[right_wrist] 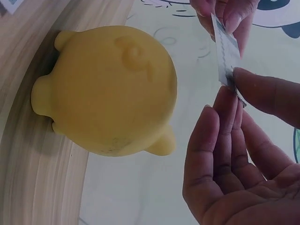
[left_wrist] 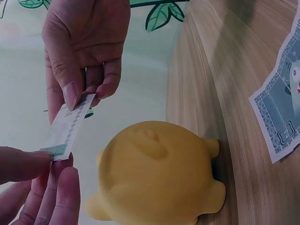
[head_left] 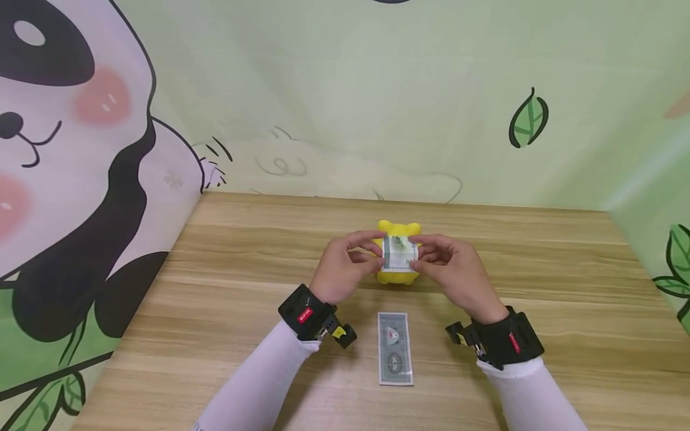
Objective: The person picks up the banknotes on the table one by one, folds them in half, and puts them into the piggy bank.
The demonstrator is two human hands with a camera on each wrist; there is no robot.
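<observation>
Both hands hold a play banknote [head_left: 400, 254] above a yellow piggy bank [head_left: 398, 278], one at each end. It looks short, as if folded, and is seen at a slant in both wrist views. My left hand [head_left: 343, 267] pinches its left end between thumb and fingers; the thumb lies on top in the left wrist view. On the other side my right hand [head_left: 457, 272] pinches the right end. The piggy bank [right_wrist: 110, 91] stands on its feet, its curled tail toward me. Its top is partly hidden by the note and hands in the head view.
A second play banknote [head_left: 395, 350] lies flat on the wooden table [head_left: 259, 257], between the forearms and nearer than the piggy bank. Behind the table rises a green backdrop [head_left: 345, 108] with a printed panda on the left. Each wrist wears a black camera strap.
</observation>
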